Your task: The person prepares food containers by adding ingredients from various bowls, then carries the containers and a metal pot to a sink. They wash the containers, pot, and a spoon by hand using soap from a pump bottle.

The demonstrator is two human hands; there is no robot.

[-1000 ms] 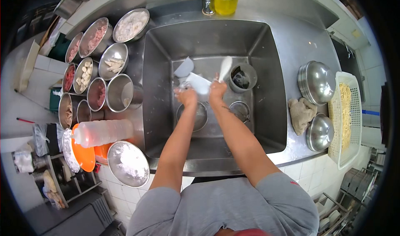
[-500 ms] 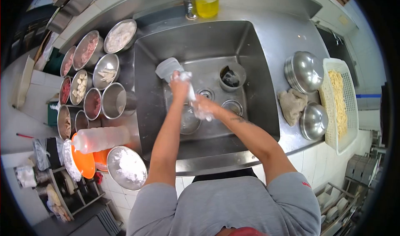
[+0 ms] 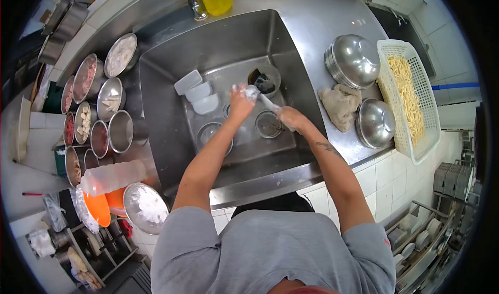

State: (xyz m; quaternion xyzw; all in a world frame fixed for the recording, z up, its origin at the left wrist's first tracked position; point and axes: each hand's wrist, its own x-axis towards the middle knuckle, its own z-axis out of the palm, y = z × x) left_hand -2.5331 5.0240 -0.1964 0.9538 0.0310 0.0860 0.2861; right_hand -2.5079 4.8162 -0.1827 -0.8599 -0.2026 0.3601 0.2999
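Note:
Over the steel sink (image 3: pixel 171 65) my left hand (image 3: pixel 241 103) is closed around a foamy white wad (image 3: pixel 252 92). My right hand (image 3: pixel 292 118) grips a long white item (image 3: pixel 269 104), whose upper end meets the foam; its exact kind is unclear. Three translucent rectangular containers (image 3: pixel 198 92) lie on the sink floor to the left. Just beyond my hands stands a clear tub (image 3: pixel 272 78) with something dark inside. A clear round bowl (image 3: pixel 208 133) sits beneath my left forearm, and a smaller round container (image 3: pixel 268 125) is beside my right hand.
Steel bowls of ingredients (image 3: pixel 110 99), a plastic bottle (image 3: pixel 114 177) and a bowl of white powder (image 3: pixel 148 205) stand left. Right are upturned steel bowls (image 3: pixel 356 60), a cloth (image 3: pixel 340 107) and a noodle basket (image 3: pixel 434 122). Behind are the faucet (image 3: pixel 197 9) and a yellow-liquid jar (image 3: pixel 216 0).
The view has shifted. Both hands have moved right across the sink with the foam and white item, from near the translucent containers to beside the tub. More of the containers shows.

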